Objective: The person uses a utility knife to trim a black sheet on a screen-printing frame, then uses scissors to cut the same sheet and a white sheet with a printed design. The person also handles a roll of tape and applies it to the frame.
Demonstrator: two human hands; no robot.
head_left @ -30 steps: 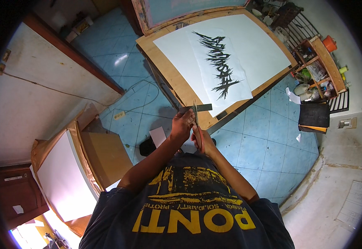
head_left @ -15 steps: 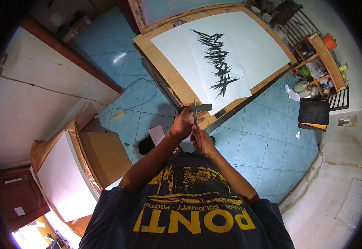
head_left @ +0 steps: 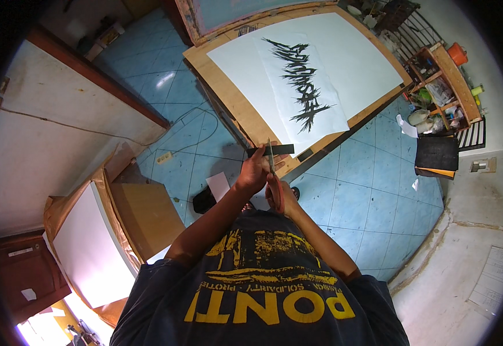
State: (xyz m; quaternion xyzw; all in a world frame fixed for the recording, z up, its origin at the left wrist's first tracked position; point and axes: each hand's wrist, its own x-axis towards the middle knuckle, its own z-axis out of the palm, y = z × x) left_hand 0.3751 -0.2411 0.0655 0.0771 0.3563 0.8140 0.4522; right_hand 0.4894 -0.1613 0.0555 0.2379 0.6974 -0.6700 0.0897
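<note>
My left hand (head_left: 253, 173) pinches a short dark strip (head_left: 284, 149) near its left end, with the thumb over it and other fingers spread behind. What the strip is made of I cannot tell. In my right hand (head_left: 286, 199) is a pair of scissors (head_left: 278, 195) with red-orange handles. Their blades point away from me and cross the strip close to my left thumb. Both hands are held in front of my body, by the near corner of a wooden table (head_left: 246, 119). On it lies a large white sheet (head_left: 362, 63), topped by a smaller translucent sheet (head_left: 326, 86) with jagged black lettering.
A framed screen (head_left: 234, 14) stands at the table's far edge. To the right are a wooden shelf (head_left: 456, 81) of bottles and bags, and a black folder-like item (head_left: 437, 154). A power strip (head_left: 164, 157) with its cable lies on the blue tiled floor (head_left: 343, 196) at left.
The strip has tilted slightly in my left hand and now looks black instead of greenish. The scissors are still across it, their blades shifted very little.
</note>
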